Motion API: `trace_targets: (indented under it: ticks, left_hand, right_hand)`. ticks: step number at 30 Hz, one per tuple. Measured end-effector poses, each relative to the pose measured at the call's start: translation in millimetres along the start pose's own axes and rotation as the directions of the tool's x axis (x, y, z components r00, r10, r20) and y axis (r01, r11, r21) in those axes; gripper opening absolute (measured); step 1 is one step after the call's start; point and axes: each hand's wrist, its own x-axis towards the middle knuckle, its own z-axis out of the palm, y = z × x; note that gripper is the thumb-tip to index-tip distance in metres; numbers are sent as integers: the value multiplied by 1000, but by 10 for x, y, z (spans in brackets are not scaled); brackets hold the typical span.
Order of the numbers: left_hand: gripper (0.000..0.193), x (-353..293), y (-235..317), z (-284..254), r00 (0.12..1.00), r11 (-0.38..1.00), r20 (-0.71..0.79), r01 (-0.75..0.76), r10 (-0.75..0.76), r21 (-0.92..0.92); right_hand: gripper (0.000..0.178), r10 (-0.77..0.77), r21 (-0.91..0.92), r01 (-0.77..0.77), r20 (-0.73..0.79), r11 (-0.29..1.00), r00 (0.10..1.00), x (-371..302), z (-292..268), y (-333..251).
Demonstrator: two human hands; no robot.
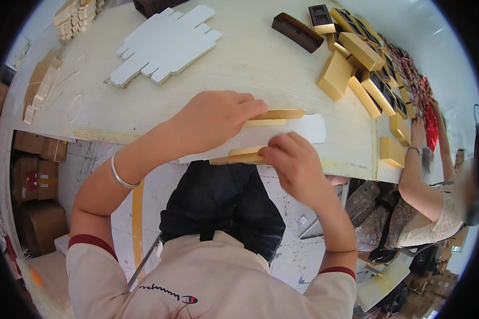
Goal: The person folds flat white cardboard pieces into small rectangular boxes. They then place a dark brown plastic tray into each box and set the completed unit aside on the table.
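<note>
A flat cardboard blank [282,135] lies at the middle of the frame, at the near edge of the pale table [261,64]; its broad face is white, its narrow flaps gold; one gold flap is folded up along the far side, another along the near side; the white end reaches right, past the fingers; the left hand [213,119] presses on its left part from above; the right hand [292,159] pinches the near gold flap at the table's edge.
</note>
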Motion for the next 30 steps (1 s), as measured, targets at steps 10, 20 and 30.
trace_targets:
  ticks: [10,20,30]
  left_hand:
    - [32,-127,181,-73,996,993,89,2,-12,116]
    - [37,89,573,-5,874,922,295,357,-386,148]
    - [51,-295,178,-263,950,996,314,24,4,-85]
  right_hand:
    - [15,170,67,-175,68,982,983,116,-251,392]
    - [35,-5,226,30,-113,974,994,-120,3,35]
    - [33,-75,53,81,-103,995,992,-89,-29,-23]
